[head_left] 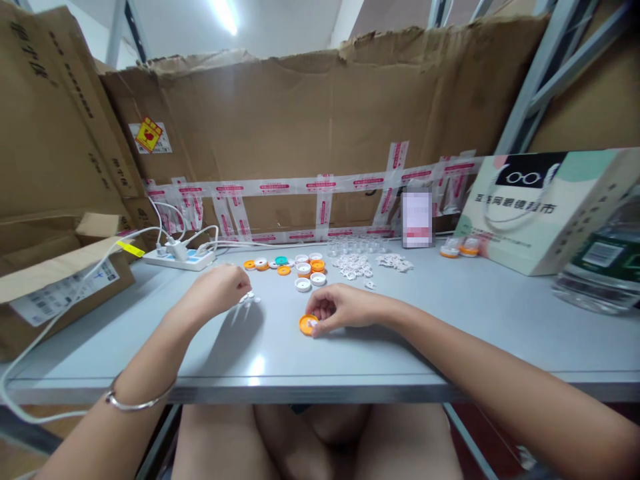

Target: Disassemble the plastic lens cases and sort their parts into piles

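Observation:
My right hand (333, 308) is closed around the side of an orange round cap (306, 328) lying on the grey table; a small white piece shows inside the cap by the fingertips. My left hand (227, 287) is closed just above some small white pieces (251, 298), and whatever its fingers hold is hidden. Behind the hands stand white caps (303, 285), some stacked, with orange caps (283, 271) and a green cap (281, 261) beside them. Heaps of small white parts (353, 265) lie farther right, in front of clear cups (373, 244).
A power strip (183, 260) with cables and an open cardboard box (65, 293) occupy the left. At right are a phone (417, 217), orange-based containers (469, 247), a paper bag (520, 220) and a large bottle (600, 260). Cardboard walls the back.

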A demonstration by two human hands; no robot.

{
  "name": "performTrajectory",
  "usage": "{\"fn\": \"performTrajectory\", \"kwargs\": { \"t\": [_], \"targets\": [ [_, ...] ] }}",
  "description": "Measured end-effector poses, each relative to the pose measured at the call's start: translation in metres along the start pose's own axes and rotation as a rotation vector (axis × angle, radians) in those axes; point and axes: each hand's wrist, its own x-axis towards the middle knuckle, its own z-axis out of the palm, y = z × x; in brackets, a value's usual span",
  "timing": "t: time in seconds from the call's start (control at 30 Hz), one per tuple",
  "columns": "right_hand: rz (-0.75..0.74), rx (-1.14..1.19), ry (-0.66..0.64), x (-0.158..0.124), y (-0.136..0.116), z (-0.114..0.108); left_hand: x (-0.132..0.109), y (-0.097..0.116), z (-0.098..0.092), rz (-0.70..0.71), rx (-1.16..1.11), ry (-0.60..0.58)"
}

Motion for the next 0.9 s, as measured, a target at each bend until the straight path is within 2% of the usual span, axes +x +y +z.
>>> {"fn": "performTrajectory", "kwargs": {
  "t": [0.07, 0.13, 0.27, 0.37, 0.47, 0.57, 0.73, 0.9],
  "targets": [
    [-0.006, 0.006, 0.000, 0.000, 0.001, 0.000, 0.000, 0.006, -0.003, -0.002, 0.056, 0.011],
    [-0.004, 0.004, -0.001, 0.000, 0.001, 0.000, -0.002, 0.017, -0.006, 0.065, 0.042, 0.021],
    [-0.019, 0.007, 0.002, 0.000, 0.000, 0.001, -0.007, 0.048, -0.002, 0.372, -0.157, -0.061],
    [-0.070, -0.003, 0.006, 0.000, 0.000, 0.002, -0.006, 0.067, 0.008, 0.508, -0.266, -0.147],
    [-0.127, -0.032, 0.018, 0.000, 0.002, 0.002, -0.002, 0.078, 0.017, 0.532, -0.262, -0.232],
    [-0.145, -0.044, 0.020, 0.002, 0.006, 0.002, 0.001, 0.084, 0.022, 0.498, -0.177, -0.259],
    [-0.157, -0.026, 0.023, 0.005, 0.009, 0.003, -0.004, 0.088, 0.026, 0.465, -0.021, -0.190],
    [-0.147, -0.061, 0.058, 0.006, 0.008, 0.003, -0.006, 0.087, 0.036, 0.504, -0.093, -0.136]
  ]
}}
